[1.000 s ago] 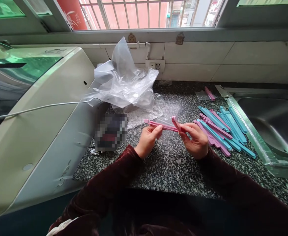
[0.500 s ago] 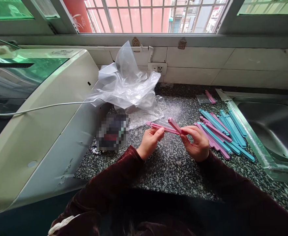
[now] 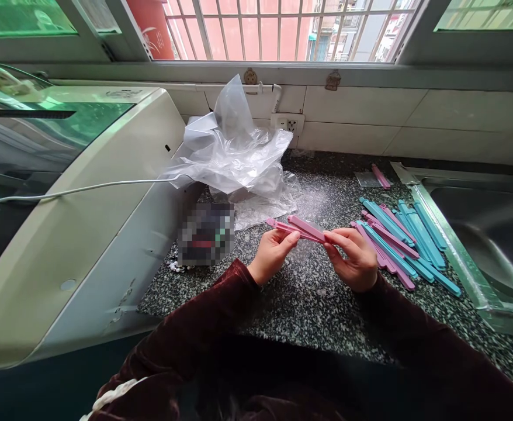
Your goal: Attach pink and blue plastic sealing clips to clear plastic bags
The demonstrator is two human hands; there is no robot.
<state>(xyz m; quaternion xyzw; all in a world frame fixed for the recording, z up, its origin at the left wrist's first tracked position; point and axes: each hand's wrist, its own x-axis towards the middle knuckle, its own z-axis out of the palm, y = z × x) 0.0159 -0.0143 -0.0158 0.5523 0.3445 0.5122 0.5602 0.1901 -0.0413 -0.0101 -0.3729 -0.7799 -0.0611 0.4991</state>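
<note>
From here I see a pink clip (image 3: 308,228) at the frame's centre, spanning both hands, its two arms slightly apart. The left hand (image 3: 274,252) pinches it near its left end between thumb and fingers; the right hand (image 3: 353,256) grips its right end in the fingertips. Right of centre lie pink and blue clips (image 3: 408,242), beside the sink (image 3: 453,245); crumpled plastic bags (image 3: 243,155) sit upper left of centre.
</note>
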